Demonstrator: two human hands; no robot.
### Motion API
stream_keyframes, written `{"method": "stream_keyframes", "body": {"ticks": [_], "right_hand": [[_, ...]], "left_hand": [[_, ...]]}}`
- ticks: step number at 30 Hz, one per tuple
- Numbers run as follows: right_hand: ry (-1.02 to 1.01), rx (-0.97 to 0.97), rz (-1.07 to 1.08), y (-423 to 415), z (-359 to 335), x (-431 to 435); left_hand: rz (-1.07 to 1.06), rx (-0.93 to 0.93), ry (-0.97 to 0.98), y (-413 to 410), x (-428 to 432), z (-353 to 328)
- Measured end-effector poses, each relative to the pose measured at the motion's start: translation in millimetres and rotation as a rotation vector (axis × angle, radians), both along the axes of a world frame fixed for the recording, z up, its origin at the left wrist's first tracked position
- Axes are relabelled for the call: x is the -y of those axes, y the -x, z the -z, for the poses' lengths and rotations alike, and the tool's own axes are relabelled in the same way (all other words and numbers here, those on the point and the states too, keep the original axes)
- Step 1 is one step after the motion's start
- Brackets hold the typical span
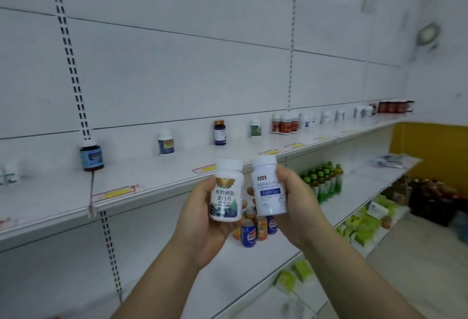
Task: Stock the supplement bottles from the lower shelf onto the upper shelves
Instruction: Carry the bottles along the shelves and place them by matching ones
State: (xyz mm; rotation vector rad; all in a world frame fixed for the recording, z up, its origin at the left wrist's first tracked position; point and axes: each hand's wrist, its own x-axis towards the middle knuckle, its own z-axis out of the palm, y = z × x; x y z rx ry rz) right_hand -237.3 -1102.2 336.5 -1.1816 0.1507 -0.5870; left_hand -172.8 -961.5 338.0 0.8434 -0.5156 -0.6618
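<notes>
- Both hands loaded: left hand (202, 220) grips a mountain-label supplement bottle (227, 192); right hand (295, 207) grips a blue-label white bottle (269, 187), both held upright below the upper shelf (152, 182) edge.
- Upper shelf carries spaced bottles; wide gaps suggest stocking is partly done.

I count two bottles held up, one mountain-label bottle (226, 196) and one blue-label bottle (269, 192); well over a dozen stocked bottles (219, 132) line the upper shelf (152, 174), three red-labelled bottles (285, 123) together; at least four cans (249, 235) below
</notes>
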Motion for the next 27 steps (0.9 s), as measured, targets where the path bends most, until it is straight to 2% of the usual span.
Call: {"method": "stream_keyframes", "body": {"ticks": [8, 20, 27], "right_hand": [[0.033, 0.003, 0.196, 12, -1, 127], [0.006, -0.039, 0.440, -39, -15, 353], [-0.020, -0.017, 0.472, -49, -14, 478]], "left_hand": [[0.134, -0.003, -0.017, -11, 140, 2], [0.271, -0.013, -0.008, -86, 391, -4], [0.260, -0.038, -0.053, -93, 515, -4]]}}
